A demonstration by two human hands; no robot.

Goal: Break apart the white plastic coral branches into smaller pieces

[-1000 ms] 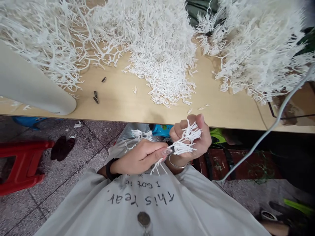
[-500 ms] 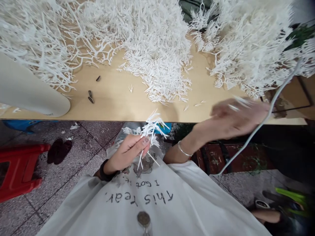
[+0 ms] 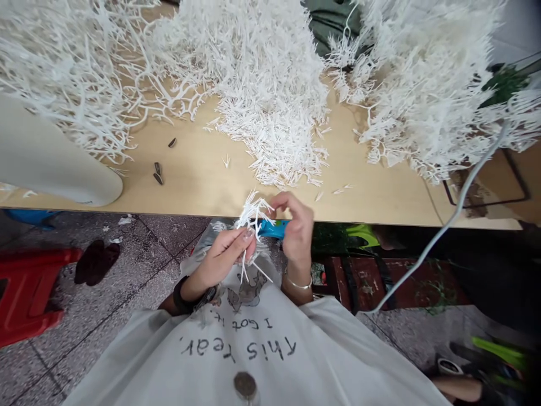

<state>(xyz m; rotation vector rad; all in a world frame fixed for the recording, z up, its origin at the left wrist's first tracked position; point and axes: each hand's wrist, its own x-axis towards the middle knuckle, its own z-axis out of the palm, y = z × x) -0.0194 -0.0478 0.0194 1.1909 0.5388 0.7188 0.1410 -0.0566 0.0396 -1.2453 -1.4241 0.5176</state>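
Observation:
My left hand [image 3: 230, 251] is closed, pinching a white branching plastic sprig [image 3: 252, 211] between thumb and fingers just off the table's near edge. The sprig's fine tips point up and away, while two thin bare stems stick out below the hand. Close on its right side is my right hand [image 3: 298, 225], slightly blurred, with bent fingers held apart. Its fingertips reach the sprig's outer tips; whether they touch is unclear. Beyond both hands, a heap of small white snipped sprigs [image 3: 279, 124] lies on the table [image 3: 194, 186].
Larger tangles of white branches lie at the left [image 3: 76, 73] and the right [image 3: 422, 84]. A pale cylinder [image 3: 88, 169] leans in from the left near several dark seeds. A grey cable [image 3: 448, 225] crosses the right side. A red stool [image 3: 38, 293] stands on the floor.
My right hand has come back leftward from over the table's right side to the sprig. My left hand keeps its hold, nearly in place.

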